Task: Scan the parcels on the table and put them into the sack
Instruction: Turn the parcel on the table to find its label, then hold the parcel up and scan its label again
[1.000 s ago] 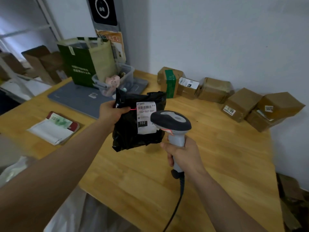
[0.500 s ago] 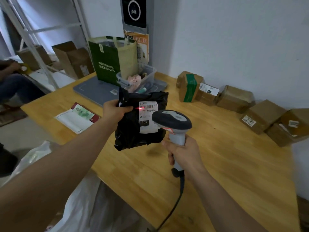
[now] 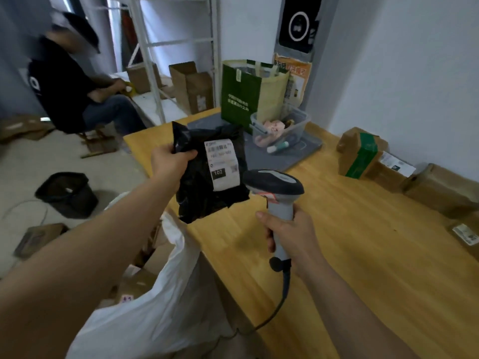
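Head view, the only one:

- Left hand (image 3: 168, 161) pinches the top left corner of the black parcel (image 3: 204, 193), thumb over the crumpled film, and the parcel hangs clear of the table (image 3: 363, 268)
- Right hand (image 3: 290, 234) is wrapped round the grip of the scanner (image 3: 274, 182). The scanner's head sits at 4 o'clock of the parcel, just beside it, with its cable trailing to 6 o'clock
- Change: the red scan line that lay across the white label (image 3: 223, 164) half a second ago is gone, and the label now shows no beam
- Change: the view has swung left. The parcel, held over the tabletop a second ago, now hangs over the table's left edge
- The white sack (image 3: 166, 294) has come into frame at 7 o'clock, mouth open and directly under the parcel. Brown parcels show inside it
- Cardboard parcels (image 3: 438, 189) lie along the wall from 2 to 3 o'clock, well apart from both hands and not yet handled

Judgement: the scan of this parcel looks finished and the step in hand is the drop into the sack. The left hand need only lower or release over the mouth. Risk: the parcel's lower corner lies close to the table edge and could catch there. Several parcels remain, so the task is well short of complete
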The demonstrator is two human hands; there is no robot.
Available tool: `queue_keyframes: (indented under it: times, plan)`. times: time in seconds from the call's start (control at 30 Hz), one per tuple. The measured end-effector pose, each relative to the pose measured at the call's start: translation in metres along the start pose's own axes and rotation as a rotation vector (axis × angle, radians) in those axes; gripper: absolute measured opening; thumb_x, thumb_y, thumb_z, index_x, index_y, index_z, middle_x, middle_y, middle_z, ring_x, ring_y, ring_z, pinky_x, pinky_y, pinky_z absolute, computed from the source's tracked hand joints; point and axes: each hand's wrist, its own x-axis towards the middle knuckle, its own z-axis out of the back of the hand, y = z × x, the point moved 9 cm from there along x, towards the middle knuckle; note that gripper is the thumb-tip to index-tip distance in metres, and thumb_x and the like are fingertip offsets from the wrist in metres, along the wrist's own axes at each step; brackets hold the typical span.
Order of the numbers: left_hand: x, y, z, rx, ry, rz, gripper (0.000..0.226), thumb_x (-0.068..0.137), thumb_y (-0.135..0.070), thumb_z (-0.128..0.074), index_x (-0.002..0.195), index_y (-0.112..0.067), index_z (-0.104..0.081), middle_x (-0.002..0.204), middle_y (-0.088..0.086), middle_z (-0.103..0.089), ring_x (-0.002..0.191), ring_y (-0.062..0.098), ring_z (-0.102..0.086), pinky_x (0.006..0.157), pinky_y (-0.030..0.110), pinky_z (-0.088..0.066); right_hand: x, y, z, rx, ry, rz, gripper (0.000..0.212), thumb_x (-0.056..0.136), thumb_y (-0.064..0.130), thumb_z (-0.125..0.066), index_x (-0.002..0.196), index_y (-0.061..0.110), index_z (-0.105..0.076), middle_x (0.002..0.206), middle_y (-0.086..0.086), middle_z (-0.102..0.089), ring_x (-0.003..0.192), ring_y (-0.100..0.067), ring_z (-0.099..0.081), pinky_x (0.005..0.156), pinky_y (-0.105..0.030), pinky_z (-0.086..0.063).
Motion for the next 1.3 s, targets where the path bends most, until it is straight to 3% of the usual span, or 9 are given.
queue_keyframes:
  times: [0.23, 0.47, 0.57, 0.63, 0.67, 0.83, 1.0, 1.17, 1.3]
  plan:
    - [0.007, 0.026, 0.182, 0.172, -0.468, -0.001, 0.024, 0.081, -0.019, -0.068, 0.104, -0.013, -0.068, 0.094, 0.009, -0.067, 0.088, 0.028, -0.065, 0.085, 0.043, -0.055, 0.002, -0.016, -0.096, -0.071, 0.214, -0.055, 0.014, 0.084, 0.012, -0.071, 0.088, 0.007, -0.059, 0.057, -0.005, -0.056, 0.048, -0.018, -0.051, 0.047, -0.030, -0.045]
    - [-0.004, 0.126, 0.265, 0.201, -0.616, 0.295, 0.024, 0.086, -0.010, -0.058, 0.107, 0.001, -0.060, 0.100, 0.020, -0.062, 0.094, 0.036, -0.061, 0.083, 0.044, -0.052, 0.001, -0.033, -0.134, -0.100, 0.274, -0.129, 0.018, 0.081, 0.015, -0.073, 0.089, 0.005, -0.061, 0.056, -0.003, -0.058, 0.047, -0.015, -0.053, 0.046, -0.026, -0.048]
    - [0.006, 0.175, 0.246, 0.064, -0.479, 0.537, 0.062, 0.075, -0.032, -0.078, 0.117, 0.003, -0.051, 0.111, 0.017, -0.056, 0.104, 0.033, -0.056, 0.082, 0.041, -0.049, 0.008, -0.038, -0.123, -0.088, 0.216, -0.147, 0.017, 0.080, 0.013, -0.073, 0.086, 0.004, -0.060, 0.056, -0.005, -0.057, 0.047, -0.016, -0.052, 0.045, -0.026, -0.046]
    - [0.010, 0.189, 0.219, 0.061, -0.420, 0.659, 0.106, 0.061, -0.053, -0.081, 0.142, -0.003, -0.033, 0.136, 0.018, -0.046, 0.117, 0.037, -0.050, 0.086, 0.044, -0.048, 0.013, -0.040, -0.109, -0.052, 0.163, -0.161, 0.015, 0.081, 0.011, -0.072, 0.085, 0.003, -0.060, 0.056, -0.007, -0.056, 0.046, -0.016, -0.051, 0.043, -0.026, -0.045]
    - [0.011, 0.184, 0.201, 0.126, -0.390, 0.659, 0.112, 0.065, -0.055, -0.078, 0.149, -0.007, -0.021, 0.146, 0.020, -0.036, 0.123, 0.039, -0.046, 0.088, 0.045, -0.047, 0.015, -0.041, -0.100, -0.024, 0.135, -0.172, 0.014, 0.081, 0.010, -0.072, 0.085, 0.003, -0.060, 0.056, -0.007, -0.056, 0.045, -0.016, -0.051, 0.043, -0.026, -0.044]
    - [0.010, 0.109, 0.044, 0.422, -0.102, 0.199, 0.073, 0.086, -0.037, -0.064, 0.144, -0.008, -0.032, 0.144, 0.019, -0.038, 0.131, 0.038, -0.040, 0.099, 0.044, -0.040, 0.021, -0.046, -0.026, 0.143, -0.065, -0.229, 0.014, 0.081, 0.008, -0.072, 0.088, 0.002, -0.062, 0.056, -0.007, -0.054, 0.044, -0.018, -0.048, 0.044, -0.026, -0.041]
    - [-0.046, 0.059, -0.157, 0.549, 0.380, -0.131, 0.072, 0.090, -0.034, -0.062, 0.150, -0.014, -0.028, 0.153, 0.010, -0.031, 0.136, 0.029, -0.035, 0.107, 0.042, -0.038, 0.018, -0.051, 0.088, 0.389, -0.377, -0.290, 0.014, 0.082, 0.009, -0.071, 0.083, 0.002, -0.060, 0.058, -0.007, -0.054, 0.044, -0.016, -0.048, 0.043, -0.024, -0.042]
    - [-0.119, 0.035, -0.316, 0.636, 0.722, -0.294, 0.072, 0.092, -0.035, -0.060, 0.151, -0.013, -0.025, 0.154, 0.010, -0.030, 0.137, 0.027, -0.035, 0.107, 0.034, -0.033, 0.017, -0.045, 0.200, 0.602, -0.586, -0.250, 0.013, 0.083, 0.006, -0.069, 0.078, 0.004, -0.057, 0.054, -0.006, -0.052, 0.041, -0.015, -0.047, 0.041, -0.023, -0.041]
    - [-0.149, 0.033, -0.412, 0.696, 0.834, -0.325, 0.073, 0.091, -0.035, -0.062, 0.150, -0.010, -0.026, 0.150, 0.013, -0.033, 0.136, 0.026, -0.035, 0.104, 0.030, -0.033, 0.032, -0.042, 0.270, 0.738, -0.656, -0.219, 0.013, 0.084, 0.006, -0.067, 0.076, 0.005, -0.056, 0.053, -0.005, -0.052, 0.040, -0.015, -0.046, 0.042, -0.024, -0.041]
